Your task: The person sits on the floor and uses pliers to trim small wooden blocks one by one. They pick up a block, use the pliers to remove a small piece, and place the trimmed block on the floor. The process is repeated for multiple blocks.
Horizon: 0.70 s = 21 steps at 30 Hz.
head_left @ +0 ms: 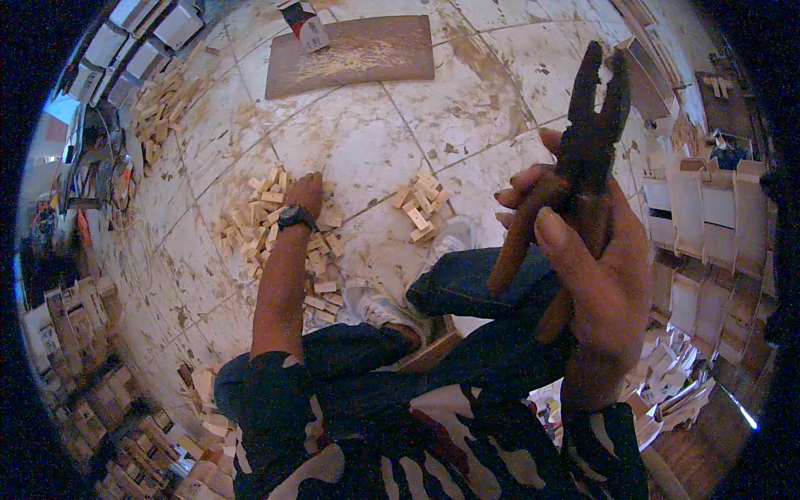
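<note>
In my right hand [596, 258] is a pair of dark pliers [593, 137], raised close to the camera. Its jaws point up and stand apart with nothing between them, while my fingers and thumb wrap the brown handles. My left hand [307, 193], with a dark watch at the wrist, reaches down to the far right edge of a pile of small pale wooden blocks [250, 221]. Its fingers curl under, so whatever they hold is hidden. A smaller heap of similar blocks [421, 207] lies on the floor to the right, near my shoe.
A worn brown board [354, 62] lies on the tiled floor [358, 142] ahead, with a small red and white box [307, 27] on it. More wooden pieces [162, 108] lie at the far left. Stacked boxes [704, 217] line the right side.
</note>
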Each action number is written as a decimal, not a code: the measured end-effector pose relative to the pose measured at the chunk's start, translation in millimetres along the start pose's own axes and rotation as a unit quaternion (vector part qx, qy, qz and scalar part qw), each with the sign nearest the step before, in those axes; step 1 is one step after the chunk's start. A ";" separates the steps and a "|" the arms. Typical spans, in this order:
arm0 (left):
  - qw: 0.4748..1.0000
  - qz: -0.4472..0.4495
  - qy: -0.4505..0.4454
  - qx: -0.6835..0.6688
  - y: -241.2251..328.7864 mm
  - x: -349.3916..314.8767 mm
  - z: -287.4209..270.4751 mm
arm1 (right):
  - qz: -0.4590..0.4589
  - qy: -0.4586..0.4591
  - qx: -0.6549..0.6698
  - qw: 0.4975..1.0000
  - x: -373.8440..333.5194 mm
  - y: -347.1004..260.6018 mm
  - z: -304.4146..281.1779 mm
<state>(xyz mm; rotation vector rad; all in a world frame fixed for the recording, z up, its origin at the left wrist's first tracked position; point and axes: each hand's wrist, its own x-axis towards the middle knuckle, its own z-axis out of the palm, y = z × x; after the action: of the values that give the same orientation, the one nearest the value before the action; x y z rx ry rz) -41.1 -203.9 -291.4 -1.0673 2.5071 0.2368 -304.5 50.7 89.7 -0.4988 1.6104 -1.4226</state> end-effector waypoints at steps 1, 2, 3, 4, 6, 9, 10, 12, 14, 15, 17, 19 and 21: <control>0.999 -0.016 -0.034 -0.010 5.8 -0.6 -2.6 | 0.001 0.000 -0.008 1.000 0.1 0.4 0.2; 0.998 -0.011 0.019 -0.059 10.3 -6.0 -3.7 | 0.002 0.000 -0.016 1.000 0.0 0.6 0.3; 0.985 -0.032 -0.002 -0.167 15.6 -9.3 -4.2 | -0.004 0.005 -0.024 1.000 1.2 2.6 1.4; 0.959 -0.054 -0.024 -0.276 21.2 -12.3 -4.2 | -0.012 0.006 -0.029 0.999 2.0 4.2 2.0; 0.981 -0.028 0.095 -0.169 31.9 -18.9 -4.2 | -0.031 0.003 -0.036 0.999 3.4 8.1 2.4; 0.941 -0.023 0.219 -0.256 51.7 -27.0 -12.6 | -0.011 -0.038 -0.055 0.998 5.9 12.2 -2.5; 0.932 -0.036 0.210 -0.293 57.5 -27.8 -21.2 | -0.001 -0.050 -0.070 0.996 7.4 14.2 -3.8; 0.838 -0.045 0.224 -0.495 72.9 -30.8 -45.4 | 0.015 -0.069 -0.105 0.992 10.8 19.0 -4.9; 0.677 -0.028 0.193 -0.710 88.8 -36.0 -80.1 | 0.035 -0.092 -0.143 0.985 14.0 25.0 -4.8; 0.613 0.001 0.186 -0.768 92.8 -40.3 -101.2 | 0.008 -0.109 -0.164 0.980 15.3 29.5 -3.3; 0.475 0.058 0.157 -0.864 102.5 -52.7 -143.6 | -0.036 -0.135 -0.202 0.969 16.5 39.9 1.4; 0.383 0.094 0.133 -0.909 113.5 -71.8 -181.4 | -0.052 -0.147 -0.208 0.966 14.9 49.3 4.5; 0.321 0.125 0.125 -0.930 125.1 -92.7 -211.2 | -0.070 -0.153 -0.231 0.958 15.1 55.9 6.0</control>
<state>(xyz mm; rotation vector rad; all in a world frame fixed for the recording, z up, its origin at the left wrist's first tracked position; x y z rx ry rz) -136.0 -121.4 -61.1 -0.9165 1.2388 3.6842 -293.0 49.7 32.7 -1.0679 1.6701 -0.9952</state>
